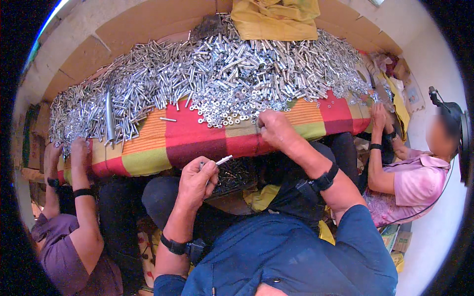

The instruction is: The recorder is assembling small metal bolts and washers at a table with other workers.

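Note:
A short, slim silver bolt (224, 159) sticks out of my left hand (195, 180), pinched between thumb and fingers above my lap and pointing up to the right. My right hand (276, 129) reaches to the near edge of the loose washers (232, 111). Its fingers are curled together and pointing down; what lies between the fingertips is hidden. The shiny washers spread over the cloth in front of a big heap of silver metal pins and sleeves (276, 69).
A checked cloth (192, 130) covers the worktop. On it lie a single pin (168, 119) and a large metal tube (109, 116). A yellow sack (276, 19) rests behind the heap. Co-workers' hands (79, 153) handle parts at both ends. A dark crate of parts (234, 177) stands below.

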The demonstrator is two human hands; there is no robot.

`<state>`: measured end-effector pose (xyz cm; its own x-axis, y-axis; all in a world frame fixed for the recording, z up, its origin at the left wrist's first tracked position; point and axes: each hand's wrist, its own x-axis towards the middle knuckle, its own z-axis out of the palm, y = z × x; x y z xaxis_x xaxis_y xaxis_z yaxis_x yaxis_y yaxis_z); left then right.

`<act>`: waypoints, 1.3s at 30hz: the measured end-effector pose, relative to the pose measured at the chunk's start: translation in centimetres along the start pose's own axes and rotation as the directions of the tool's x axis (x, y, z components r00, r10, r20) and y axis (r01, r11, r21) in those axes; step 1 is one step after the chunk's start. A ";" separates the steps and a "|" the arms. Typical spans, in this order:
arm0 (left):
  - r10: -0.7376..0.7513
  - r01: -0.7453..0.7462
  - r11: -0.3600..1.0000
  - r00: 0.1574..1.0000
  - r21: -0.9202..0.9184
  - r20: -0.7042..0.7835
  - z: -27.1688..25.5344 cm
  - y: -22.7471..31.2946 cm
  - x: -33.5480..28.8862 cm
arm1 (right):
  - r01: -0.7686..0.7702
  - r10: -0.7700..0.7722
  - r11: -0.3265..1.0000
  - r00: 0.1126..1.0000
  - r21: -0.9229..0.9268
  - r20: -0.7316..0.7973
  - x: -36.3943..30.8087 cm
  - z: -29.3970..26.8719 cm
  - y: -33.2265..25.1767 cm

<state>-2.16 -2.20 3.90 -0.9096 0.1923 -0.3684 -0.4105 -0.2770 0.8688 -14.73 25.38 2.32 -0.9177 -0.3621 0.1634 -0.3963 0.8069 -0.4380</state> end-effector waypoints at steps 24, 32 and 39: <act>-0.004 0.001 0.998 0.999 -0.056 -0.043 -0.1 0.2 0.0 | -0.420 0.151 0.512 0.903 0.749 0.403 -1.2 -2.9 -8.6; 0.001 -0.004 0.998 0.999 -0.068 -0.047 -0.1 0.2 -0.1 | -0.397 -0.002 0.271 0.911 0.877 0.413 -2.0 -1.3 -9.3; 0.003 -0.006 0.997 0.999 -0.079 -0.042 -0.2 0.2 -0.1 | -0.428 0.021 0.198 0.901 0.882 0.433 -2.3 -0.6 -9.2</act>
<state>-2.17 -2.51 4.06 -0.9128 0.1518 -0.3792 -0.4084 -0.3514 0.8424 -9.00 19.06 6.57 -0.8239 -0.5111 -0.2449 0.3383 -0.0968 -0.9360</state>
